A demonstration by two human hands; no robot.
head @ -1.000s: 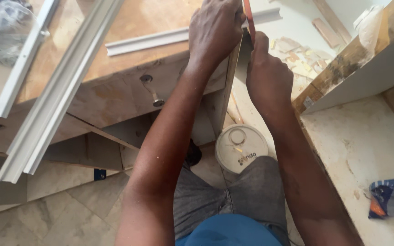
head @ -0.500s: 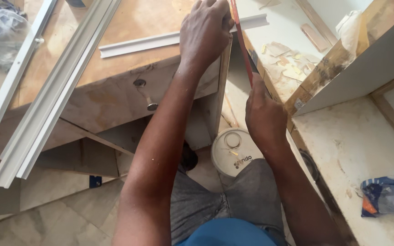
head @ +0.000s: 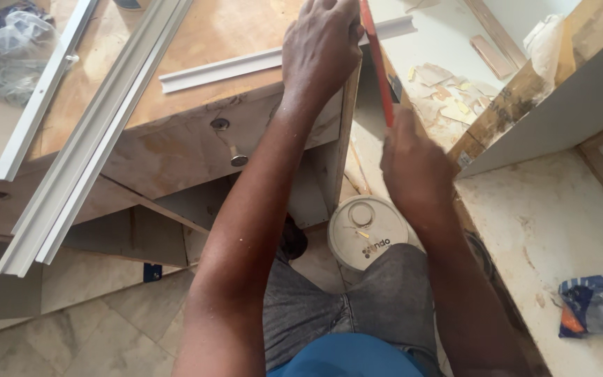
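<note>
The left hand (head: 322, 45) pressed flat on the white strip (head: 259, 63) at the plywood bench's (head: 197, 42) far right edge. The right hand (head: 413, 167) gripped, seemingly, a red-framed saw (head: 377, 63) just right of it.

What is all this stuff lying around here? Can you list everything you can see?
wooden workbench: one, brown plywood, upper left
short metal strip: one, white, lying on the workbench under the left hand
long metal rails: two or three, white, slanting across the workbench's left side
saw: one, red-orange frame, upright at the workbench's right edge
plastic bag: one, clear, top left corner
round lid: one, cream, on the floor between the knees
wood scraps: several, pale, on the floor at upper right
crumpled packet: one, blue and orange, lower right
white board: one, tilted, upper right
left hand: pressing on the strip
right hand: gripping the saw's lower end
</note>
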